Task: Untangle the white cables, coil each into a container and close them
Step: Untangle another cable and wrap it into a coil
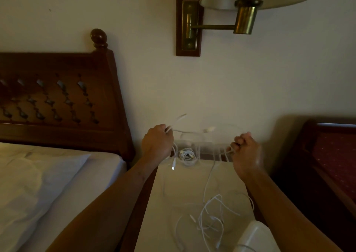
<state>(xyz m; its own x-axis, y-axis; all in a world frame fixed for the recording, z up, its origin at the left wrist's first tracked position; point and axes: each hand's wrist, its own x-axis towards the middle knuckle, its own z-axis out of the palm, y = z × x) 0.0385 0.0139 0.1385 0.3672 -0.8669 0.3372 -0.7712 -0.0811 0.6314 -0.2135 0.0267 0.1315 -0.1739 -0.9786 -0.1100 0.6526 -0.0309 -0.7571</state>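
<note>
My left hand (157, 143) and my right hand (245, 152) are raised above the far end of a pale bedside table (173, 194), and each grips a white cable (192, 132) stretched between them. Loose ends blur above the fists, and a plug hangs below my left hand. More white cable lies tangled (212, 219) on the near part of the table. A clear container (187, 152) at the table's far edge holds a coiled white cable. Beside it stand other clear containers (213, 150), dim and hard to make out.
A white rounded lid or container (254, 236) sits at the table's near right corner. A bed with a white pillow (38, 184) and a carved wooden headboard (67, 101) is on the left. A dark red chair (331, 155) stands right. A brass wall lamp (246, 16) hangs overhead.
</note>
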